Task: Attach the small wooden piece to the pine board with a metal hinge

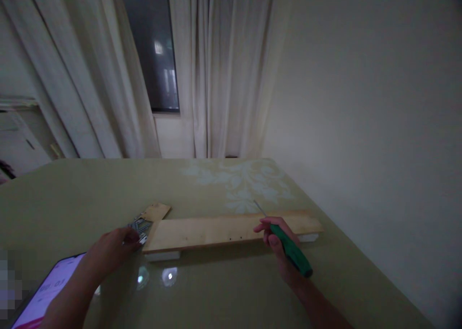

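A screwdriver [291,251] with a green handle rests in my right hand [279,237], its thin metal shaft pointing up and away to the left. That hand is over the right part of a long pale wooden board [205,230], which lies raised on white blocks [162,256]. Small dark holes show near the board's front edge. At the board's left end, my left hand [117,245] has its fingers bent together at a pile of metal screws [141,226]. Whatever is between those fingertips is hidden. Behind the screws lies a small flat wooden piece [156,211].
A phone [50,288] with a lit screen lies at the lower left, partly behind my left forearm. The greenish tabletop [224,290] reflects lights and has a pale floral pattern. Curtains [231,69] and a window stand beyond; a wall [368,127] runs along the right.
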A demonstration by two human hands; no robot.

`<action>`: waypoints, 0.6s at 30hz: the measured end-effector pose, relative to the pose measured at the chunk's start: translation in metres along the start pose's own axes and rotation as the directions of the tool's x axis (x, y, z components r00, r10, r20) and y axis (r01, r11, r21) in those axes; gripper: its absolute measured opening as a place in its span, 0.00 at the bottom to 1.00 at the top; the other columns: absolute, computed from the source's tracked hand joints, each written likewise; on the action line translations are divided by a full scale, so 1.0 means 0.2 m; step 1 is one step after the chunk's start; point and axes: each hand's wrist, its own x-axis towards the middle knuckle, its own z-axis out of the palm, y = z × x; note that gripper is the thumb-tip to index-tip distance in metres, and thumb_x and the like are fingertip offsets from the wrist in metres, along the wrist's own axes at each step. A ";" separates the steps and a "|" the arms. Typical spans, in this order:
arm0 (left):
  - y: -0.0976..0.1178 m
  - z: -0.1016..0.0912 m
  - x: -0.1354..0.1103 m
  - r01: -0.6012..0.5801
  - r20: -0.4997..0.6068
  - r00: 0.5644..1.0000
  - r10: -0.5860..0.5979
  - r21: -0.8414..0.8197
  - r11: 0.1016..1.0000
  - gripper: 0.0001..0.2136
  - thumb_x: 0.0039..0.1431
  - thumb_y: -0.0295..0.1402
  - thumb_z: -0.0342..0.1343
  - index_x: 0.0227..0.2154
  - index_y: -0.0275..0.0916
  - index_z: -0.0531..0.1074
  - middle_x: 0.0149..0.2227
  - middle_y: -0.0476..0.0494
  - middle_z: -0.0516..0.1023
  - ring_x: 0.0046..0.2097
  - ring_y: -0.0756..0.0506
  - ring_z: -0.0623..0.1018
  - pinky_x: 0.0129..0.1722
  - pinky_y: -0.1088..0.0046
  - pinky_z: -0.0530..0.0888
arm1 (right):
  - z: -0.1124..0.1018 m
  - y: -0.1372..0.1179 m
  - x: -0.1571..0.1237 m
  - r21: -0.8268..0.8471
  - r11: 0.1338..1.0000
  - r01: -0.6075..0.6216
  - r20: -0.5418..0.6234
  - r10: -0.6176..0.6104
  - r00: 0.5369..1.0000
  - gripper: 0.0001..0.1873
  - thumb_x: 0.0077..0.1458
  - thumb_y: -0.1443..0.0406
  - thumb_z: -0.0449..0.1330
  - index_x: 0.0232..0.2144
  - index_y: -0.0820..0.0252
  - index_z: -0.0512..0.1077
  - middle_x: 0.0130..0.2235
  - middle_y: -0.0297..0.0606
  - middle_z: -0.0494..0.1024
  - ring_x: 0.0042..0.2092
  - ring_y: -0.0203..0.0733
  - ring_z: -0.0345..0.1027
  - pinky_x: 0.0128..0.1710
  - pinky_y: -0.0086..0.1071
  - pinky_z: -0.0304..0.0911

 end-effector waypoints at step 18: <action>0.55 -0.08 -0.21 -0.345 -0.425 0.886 0.186 -0.333 0.878 0.16 0.56 0.50 0.56 0.36 0.47 0.82 0.41 0.44 0.88 0.35 0.39 0.84 0.37 0.66 0.79 | 0.01 -0.03 0.02 -0.038 0.999 -0.009 -0.038 0.008 0.999 0.22 0.67 0.43 0.57 0.49 0.51 0.73 0.39 0.39 0.83 0.35 0.41 0.74 0.34 0.33 0.70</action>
